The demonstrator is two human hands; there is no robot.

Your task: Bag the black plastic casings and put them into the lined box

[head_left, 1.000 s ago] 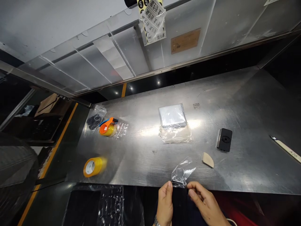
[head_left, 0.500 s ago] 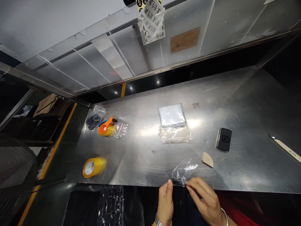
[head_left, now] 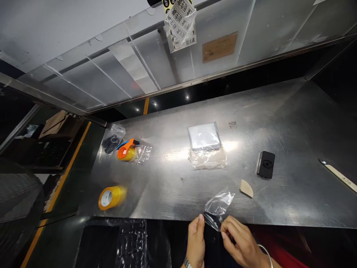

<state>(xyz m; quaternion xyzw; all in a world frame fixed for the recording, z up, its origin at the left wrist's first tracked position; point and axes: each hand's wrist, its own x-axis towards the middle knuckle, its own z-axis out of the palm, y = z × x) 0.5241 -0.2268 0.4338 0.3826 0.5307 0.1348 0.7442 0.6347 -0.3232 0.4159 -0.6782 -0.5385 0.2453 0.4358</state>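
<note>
Lower than a moment ago, my right hand [head_left: 242,243] has dropped and curled in, and the clear plastic bag [head_left: 217,208] now slants across the desk's near edge, its bottom corner hanging down between my hands. My right thumb and forefinger are closed close together at that corner, but the thin film and my own fingers hide whether they are pinching it. My left hand [head_left: 196,242] stands upright with the fingers together, its tips against the bag's lower left edge; I cannot tell whether it has a real grip. A watch [head_left: 187,263] on that wrist is cut off by the bottom of the view, and so are both my forearms.

The bag looks empty, though its creases and glare make that hard to be sure of. Just beside it on the stainless steel desk [head_left: 167,182] lies a beige wedge-shaped piece [head_left: 246,188], with a black rectangular device [head_left: 266,164] farther right. Up the middle, a white flat packet [head_left: 204,136] sits on a crumpled clear bag [head_left: 208,159]. To the left are a yellow tape roll [head_left: 109,198], an orange tape dispenser [head_left: 126,152] on a loose piece of film, and a small bag holding something black [head_left: 113,139], its contents too dark to make out.
</note>
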